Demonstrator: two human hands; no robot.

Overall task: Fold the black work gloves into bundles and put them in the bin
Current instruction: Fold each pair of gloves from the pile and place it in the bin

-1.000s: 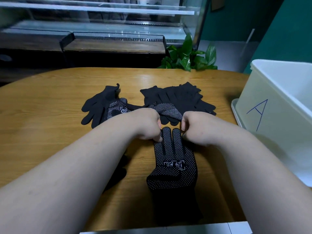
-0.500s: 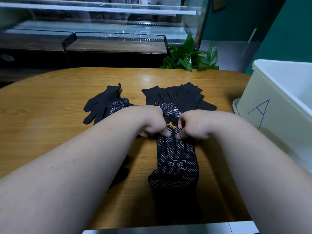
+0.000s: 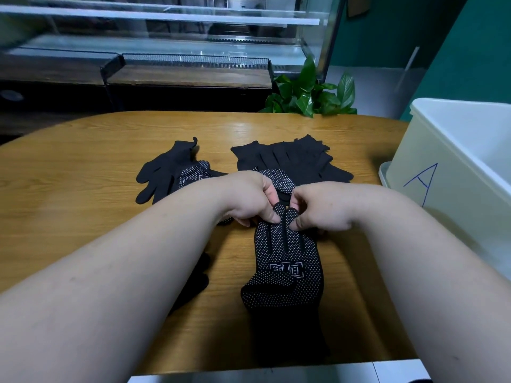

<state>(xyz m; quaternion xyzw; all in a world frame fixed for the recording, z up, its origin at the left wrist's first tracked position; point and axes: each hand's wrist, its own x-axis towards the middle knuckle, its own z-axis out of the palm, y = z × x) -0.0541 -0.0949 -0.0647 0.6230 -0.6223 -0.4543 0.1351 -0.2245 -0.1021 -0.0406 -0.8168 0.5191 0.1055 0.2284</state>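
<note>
Evidently soft, light knit: the dotted glove [image 3: 284,261] lies limp on the surface [image 3: 83,189]. Left hand [image 3: 249,200] and right hand [image 3: 320,208] each pinch its finger ends, judged the sound hold for rolling.

Over the last second the left hand [image 3: 249,201] and right hand [image 3: 322,207] have drawn together at the 12 o'clock end of the dotted glove [image 3: 284,269]. The gap between them has narrowed, and both now pinch the glove's middle tips, which stood clear between them before.
</note>
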